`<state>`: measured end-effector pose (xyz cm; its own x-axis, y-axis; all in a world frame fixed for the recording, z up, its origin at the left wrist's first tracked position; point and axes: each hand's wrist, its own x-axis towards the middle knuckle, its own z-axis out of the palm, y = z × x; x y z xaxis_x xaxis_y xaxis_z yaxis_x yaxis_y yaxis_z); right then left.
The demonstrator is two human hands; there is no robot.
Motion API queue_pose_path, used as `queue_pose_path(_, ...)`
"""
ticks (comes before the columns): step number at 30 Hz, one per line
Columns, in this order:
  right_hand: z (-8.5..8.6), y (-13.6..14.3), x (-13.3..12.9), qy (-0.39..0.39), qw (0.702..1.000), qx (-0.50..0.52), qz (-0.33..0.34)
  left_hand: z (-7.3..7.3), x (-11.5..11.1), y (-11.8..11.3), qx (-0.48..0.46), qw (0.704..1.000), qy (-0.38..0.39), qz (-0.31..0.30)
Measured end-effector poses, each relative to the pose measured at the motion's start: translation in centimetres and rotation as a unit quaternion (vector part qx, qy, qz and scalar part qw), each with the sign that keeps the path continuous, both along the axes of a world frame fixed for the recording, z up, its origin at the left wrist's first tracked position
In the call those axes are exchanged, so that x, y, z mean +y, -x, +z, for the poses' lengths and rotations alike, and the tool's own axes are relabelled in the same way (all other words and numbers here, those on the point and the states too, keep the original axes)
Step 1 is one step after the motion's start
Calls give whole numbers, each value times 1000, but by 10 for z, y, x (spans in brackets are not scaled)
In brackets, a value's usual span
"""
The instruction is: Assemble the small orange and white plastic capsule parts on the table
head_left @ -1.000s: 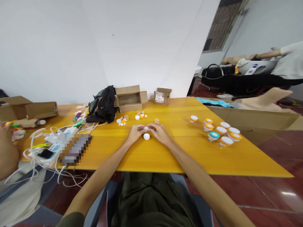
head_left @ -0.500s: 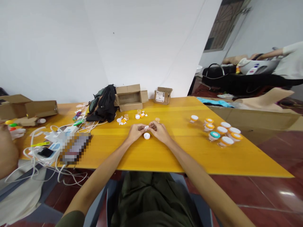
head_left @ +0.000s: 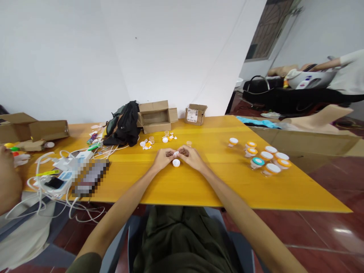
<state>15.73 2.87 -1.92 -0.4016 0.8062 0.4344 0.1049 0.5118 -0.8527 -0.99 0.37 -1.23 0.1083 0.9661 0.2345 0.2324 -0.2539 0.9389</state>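
My left hand [head_left: 164, 158] and my right hand [head_left: 191, 157] meet above the wooden table, their fingertips closed on a small white piece [head_left: 176, 153] between them. The piece is too small to make out in detail. Just below the fingers, a round white cap [head_left: 176, 163] lies on the table with its hollow side up. A small clear cup [head_left: 189, 144] stands behind my right hand. Farther back are a white round part [head_left: 165, 140], an orange ring [head_left: 148, 145], another clear cup [head_left: 151, 140] and several small white bits.
Several lidded jars [head_left: 266, 156] stand on the right of the table [head_left: 216, 189]. Open cardboard boxes [head_left: 156, 122], a black bag [head_left: 125, 127], cables and a power strip [head_left: 66, 176] lie at back and left. One person's arm [head_left: 10, 182] is at far left; another person is at far right.
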Motion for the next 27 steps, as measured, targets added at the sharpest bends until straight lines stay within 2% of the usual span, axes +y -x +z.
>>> queue_pose_path(8, 2, -1, -2, 2, 1000, 4, 10, 2, -1, -1, 4, 1000, 0, -5)
queue_pose_path(20, 4, -1, -2, -8, 1000, 13, -17, 6, -3, -1, 7, 999, -29, 13)
queue_pose_path(27, 6, -2, -3, -10, 1000, 1, -1, 6, -4, -1, 25, 999, -37, 21)
